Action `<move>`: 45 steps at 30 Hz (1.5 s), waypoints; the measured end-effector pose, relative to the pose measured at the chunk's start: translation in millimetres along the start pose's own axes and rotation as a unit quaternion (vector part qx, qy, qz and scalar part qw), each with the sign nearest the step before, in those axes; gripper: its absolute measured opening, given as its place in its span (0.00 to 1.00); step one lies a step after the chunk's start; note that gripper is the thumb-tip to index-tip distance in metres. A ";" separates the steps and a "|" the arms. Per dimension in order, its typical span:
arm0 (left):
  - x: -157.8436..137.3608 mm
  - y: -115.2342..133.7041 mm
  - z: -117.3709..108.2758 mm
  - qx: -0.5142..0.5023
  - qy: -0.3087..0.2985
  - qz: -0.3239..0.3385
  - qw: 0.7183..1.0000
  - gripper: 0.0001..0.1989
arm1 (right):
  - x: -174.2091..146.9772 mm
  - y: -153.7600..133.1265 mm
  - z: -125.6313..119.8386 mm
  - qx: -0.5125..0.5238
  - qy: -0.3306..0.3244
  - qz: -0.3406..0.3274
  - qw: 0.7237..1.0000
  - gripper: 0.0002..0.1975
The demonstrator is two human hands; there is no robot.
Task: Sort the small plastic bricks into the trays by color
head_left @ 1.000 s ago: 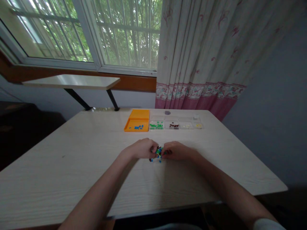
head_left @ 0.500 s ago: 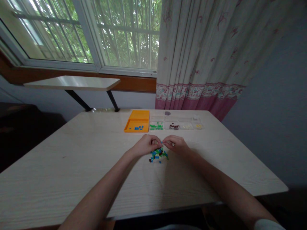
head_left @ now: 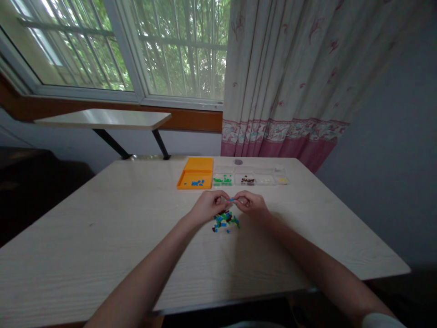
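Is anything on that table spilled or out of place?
A loose heap of small coloured pieces lies straight on the bare table, below the left hand and right hand, while similar pieces sit sorted in the orange tray and clear compartments behind.

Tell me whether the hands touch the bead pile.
Apart. The head view shows both the left hand and right hand raised behind the pile, pinching a blue bead.

Dim, soft daylight from the window (head_left: 119, 50), murky room corners, wide-angle bending at edges.
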State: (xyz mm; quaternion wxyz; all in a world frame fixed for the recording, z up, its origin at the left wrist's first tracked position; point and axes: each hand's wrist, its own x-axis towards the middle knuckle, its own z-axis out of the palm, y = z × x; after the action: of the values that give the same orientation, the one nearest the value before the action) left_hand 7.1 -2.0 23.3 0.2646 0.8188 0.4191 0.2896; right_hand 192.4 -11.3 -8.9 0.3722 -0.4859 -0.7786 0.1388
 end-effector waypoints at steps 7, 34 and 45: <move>1.1 -0.6 -1.9 0.019 0.026 0.000 0.999 0.11 | 1.3 -3.4 -4.1 0.012 0.009 0.008 1.000 0.12; -3.5 5.8 -17.7 0.098 0.313 0.069 0.942 0.11 | 6.4 4.9 -20.4 0.031 -0.323 -0.007 0.946 0.15; 0.3 -10.9 -19.0 0.067 0.294 0.025 0.953 0.13 | 6.7 3.3 -21.1 0.050 -0.319 -0.006 0.946 0.13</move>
State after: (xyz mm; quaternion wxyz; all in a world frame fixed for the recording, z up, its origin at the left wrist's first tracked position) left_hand -11.8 7.4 29.2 0.0672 0.7238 0.4757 0.4953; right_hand 207.9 -6.9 6.6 0.1291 -0.3921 -0.8518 0.3226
